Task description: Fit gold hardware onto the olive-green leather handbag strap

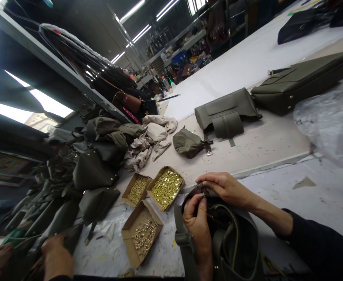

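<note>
A dark olive handbag (pixel 247 238) stands in front of me, its zipped opening facing up. My left hand (pixel 199 226) is closed on its rim, thumb and finger pinched at a small metal piece too small to name. On the far side of the same rim, my right hand (pixel 225 189) is closed over the edge, its fingertips partly hidden by the bag. Just left of the bag sit a cardboard tray of gold-coloured studs (pixel 143 238), a tray of shiny gold pieces (pixel 166 187) and a smaller tray of gold pieces (pixel 136 190).
At the lower left, another person's hands (pixel 56 253) work among piled olive bags (pixel 95 171). Beige cloth (pixel 155 134), a small olive pouch (pixel 187 142) and finished-looking bags (pixel 303 84) lie across the table. Clear plastic wrap (pixel 331 121) is at the right.
</note>
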Tool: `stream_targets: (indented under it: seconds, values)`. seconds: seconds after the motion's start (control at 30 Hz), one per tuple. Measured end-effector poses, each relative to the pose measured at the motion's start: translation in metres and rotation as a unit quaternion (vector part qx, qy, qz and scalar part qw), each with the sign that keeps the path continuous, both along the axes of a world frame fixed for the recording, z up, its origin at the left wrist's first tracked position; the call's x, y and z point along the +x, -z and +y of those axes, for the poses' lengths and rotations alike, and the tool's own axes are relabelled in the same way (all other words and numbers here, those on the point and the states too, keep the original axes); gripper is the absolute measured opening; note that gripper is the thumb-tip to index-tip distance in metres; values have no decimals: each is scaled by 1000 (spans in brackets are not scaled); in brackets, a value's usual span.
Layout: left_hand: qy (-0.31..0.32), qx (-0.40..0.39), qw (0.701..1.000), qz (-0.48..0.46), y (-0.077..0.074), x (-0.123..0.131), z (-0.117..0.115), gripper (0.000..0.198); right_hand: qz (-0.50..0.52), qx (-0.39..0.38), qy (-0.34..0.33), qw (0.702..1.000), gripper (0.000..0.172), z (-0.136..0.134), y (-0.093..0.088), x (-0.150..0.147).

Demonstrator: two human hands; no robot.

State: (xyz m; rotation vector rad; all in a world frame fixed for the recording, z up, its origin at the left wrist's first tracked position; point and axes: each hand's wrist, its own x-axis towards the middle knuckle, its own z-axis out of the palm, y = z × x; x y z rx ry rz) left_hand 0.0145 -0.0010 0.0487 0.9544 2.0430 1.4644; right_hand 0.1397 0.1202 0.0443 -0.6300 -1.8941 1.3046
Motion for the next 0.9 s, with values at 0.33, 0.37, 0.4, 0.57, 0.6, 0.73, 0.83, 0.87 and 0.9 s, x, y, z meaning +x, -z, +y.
stream_targets:
  seconds: [0.33,0.37,0.4,0.57,0.6,0.73,0.83,0.87,0.9]
  values:
    - [-52,-3,991,-122,16,1,3,33,9,18,13,1000,27,-5,2,-1]
    - [-50,-3,992,-117,17,2,3,33,9,19,13,1000,27,-5,2,-1]
    - [-48,-4,993,-111,16,2,3,34,8,18,12,1000,27,-6,2,-1]
    - [-56,3,993,-107,17,4,3,36,3,20,10,1000,27,-6,3,0]
    - [-57,4,993,-108,19,3,4,37,2,20,10,1000,27,-6,3,0]
    - [-60,3,991,-117,27,0,5,37,0,24,10,1000,27,-7,2,1]
    - [-62,3,990,-123,30,-1,5,38,3,28,12,1000,27,-9,2,0]
    - [-61,2,991,-120,29,0,5,38,4,29,14,999,27,-9,2,0]
    - [-56,-1,992,-113,28,0,5,37,5,31,16,999,27,-9,3,0]
